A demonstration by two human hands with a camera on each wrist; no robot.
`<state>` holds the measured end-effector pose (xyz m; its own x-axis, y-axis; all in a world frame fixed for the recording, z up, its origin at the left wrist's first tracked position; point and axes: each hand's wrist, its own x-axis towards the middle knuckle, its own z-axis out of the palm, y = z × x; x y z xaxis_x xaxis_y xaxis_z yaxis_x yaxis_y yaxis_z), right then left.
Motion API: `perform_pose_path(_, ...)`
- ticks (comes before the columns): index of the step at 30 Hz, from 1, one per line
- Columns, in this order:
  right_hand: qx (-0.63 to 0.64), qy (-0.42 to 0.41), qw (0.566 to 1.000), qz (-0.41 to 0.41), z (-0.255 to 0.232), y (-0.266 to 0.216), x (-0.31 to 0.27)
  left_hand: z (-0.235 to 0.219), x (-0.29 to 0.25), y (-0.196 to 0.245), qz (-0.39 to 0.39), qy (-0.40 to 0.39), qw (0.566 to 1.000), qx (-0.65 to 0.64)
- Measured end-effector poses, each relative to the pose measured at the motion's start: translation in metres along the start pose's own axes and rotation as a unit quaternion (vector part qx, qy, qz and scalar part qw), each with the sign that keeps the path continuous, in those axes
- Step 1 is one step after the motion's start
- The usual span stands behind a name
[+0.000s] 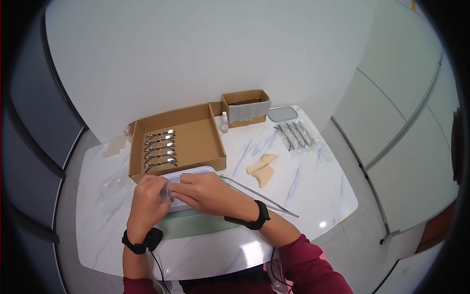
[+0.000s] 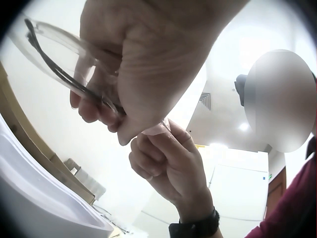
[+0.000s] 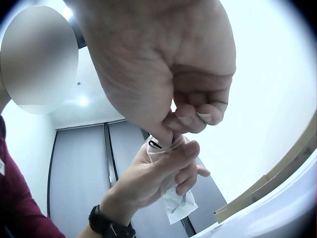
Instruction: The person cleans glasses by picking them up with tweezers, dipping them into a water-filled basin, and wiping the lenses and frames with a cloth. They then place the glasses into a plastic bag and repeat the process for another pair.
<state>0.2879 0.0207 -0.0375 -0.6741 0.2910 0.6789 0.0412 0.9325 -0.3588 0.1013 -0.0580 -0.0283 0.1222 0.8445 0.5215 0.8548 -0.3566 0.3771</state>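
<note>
My left hand (image 1: 148, 200) grips a clear plastic bag (image 1: 166, 192) over the white tub (image 1: 201, 170). Through the film, the left wrist view shows the thin dark temples of a pair of eyeglasses (image 2: 57, 73). My right hand (image 1: 208, 192) meets the left one and pinches the bag's edge between thumb and fingers. In the right wrist view a dark temple tip (image 3: 155, 144) shows at the bag's mouth, and the bag's lower end (image 3: 179, 204) hangs below the left hand. The lenses are mostly hidden by the fingers.
A shallow cardboard box (image 1: 198, 134) holds several eyeglasses (image 1: 160, 149) in a row. Behind stand a spray bottle (image 1: 224, 122) and a smaller box (image 1: 247, 120). To the right lie a tan cloth (image 1: 262, 170) and bagged eyeglasses (image 1: 296, 136). A green mat (image 1: 196, 225) lies in front.
</note>
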Motion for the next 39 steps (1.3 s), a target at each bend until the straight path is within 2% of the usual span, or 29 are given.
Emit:
perform_pose_path(3, -0.016, -0.017, 0.999, 0.03, -0.003, 0.003, -0.004, 0.01, 0.008, 0.006, 0.03, 0.024, 0.999, 0.013)
perform_pose_path(5, 0.0, -0.004, 0.999, 0.05, -0.001, 0.001, -0.003, 0.017, 0.011, 0.007, 0.028, 0.039, 0.999, 0.023)
perform_pose_path(8, 0.024, 0.012, 0.997, 0.066, 0.0, 0.003, -0.003, 0.027, 0.017, 0.01, 0.071, 0.049, 0.994, 0.07)
perform_pose_path(9, 0.036, 0.008, 0.998, 0.055, 0.0, 0.003, -0.003, 0.029, 0.018, 0.012, 0.06, 0.053, 0.993, 0.082)
perform_pose_path(11, 0.05, 0.005, 0.994, 0.094, -0.001, 0.007, -0.003, 0.036, 0.02, 0.015, 0.075, 0.086, 0.99, 0.082)
perform_pose_path(14, 0.077, 0.011, 0.994, 0.073, -0.008, 0.008, 0.003, 0.038, 0.02, 0.014, 0.058, 0.09, 0.991, 0.083)
perform_pose_path(15, 0.084, 0.005, 0.994, 0.065, -0.011, 0.005, 0.005, 0.036, 0.021, 0.015, 0.049, 0.095, 0.99, 0.09)
perform_pose_path(17, 0.193, 0.018, 0.967, 0.165, -0.018, 0.002, 0.009, 0.028, 0.023, 0.016, 0.071, 0.114, 0.988, 0.07)
perform_pose_path(18, 0.164, 0.057, 0.979, 0.111, -0.019, 0.01, 0.008, 0.018, 0.025, 0.017, 0.066, 0.118, 0.988, 0.074)
perform_pose_path(19, 0.165, 0.053, 0.979, 0.106, -0.024, 0.013, 0.006, 0.005, 0.027, 0.019, 0.055, 0.115, 0.99, 0.056)
perform_pose_path(21, 0.211, 0.085, 0.956, 0.188, -0.035, 0.02, 0.002, -0.008, 0.027, 0.013, 0.045, 0.115, 0.992, 0.038)
perform_pose_path(22, 0.231, 0.086, 0.947, 0.207, -0.041, 0.023, 0.001, -0.011, 0.024, 0.005, 0.007, 0.144, 0.989, -0.036)
perform_pose_path(23, 0.23, 0.085, 0.948, 0.205, -0.046, 0.022, 0.001, -0.014, 0.023, -0.004, -0.03, 0.173, 0.978, -0.11)
perform_pose_path(24, 0.263, 0.094, 0.936, 0.214, -0.05, 0.02, 0.003, -0.012, 0.023, -0.016, -0.034, 0.201, 0.965, -0.165)
perform_pose_path(25, 0.296, 0.103, 0.923, 0.223, -0.053, 0.019, 0.003, -0.01, 0.023, -0.022, -0.033, 0.203, 0.965, -0.164)
perform_pose_path(26, 0.305, 0.095, 0.922, 0.219, -0.055, 0.021, 0.001, -0.009, 0.022, -0.027, -0.122, 0.186, 0.919, -0.325)
perform_pose_path(27, 0.306, 0.092, 0.923, 0.216, -0.056, 0.021, 0.0, -0.008, 0.022, -0.03, -0.206, 0.162, 0.84, -0.474)
perform_pose_path(28, 0.305, 0.08, 0.926, 0.207, -0.057, 0.022, 0.0, -0.006, 0.021, -0.034, -0.225, 0.122, 0.805, -0.535)
perform_pose_path(29, 0.304, 0.069, 0.929, 0.198, -0.057, 0.022, 0.0, -0.005, 0.021, -0.037, -0.226, 0.125, 0.804, -0.535)
perform_pose_path(31, 0.285, 0.059, 0.938, 0.19, -0.058, 0.02, 0.001, -0.003, 0.021, -0.042, -0.218, 0.059, 0.732, -0.643)
perform_pose_path(35, 0.229, 0.037, 0.957, 0.173, -0.057, 0.023, 0.001, -0.003, 0.022, -0.038, -0.216, 0.048, 0.746, -0.628)
perform_pose_path(39, 0.209, 0.025, 0.962, 0.174, -0.057, 0.024, 0.001, -0.001, 0.022, -0.037, -0.227, 0.11, 0.765, -0.593)
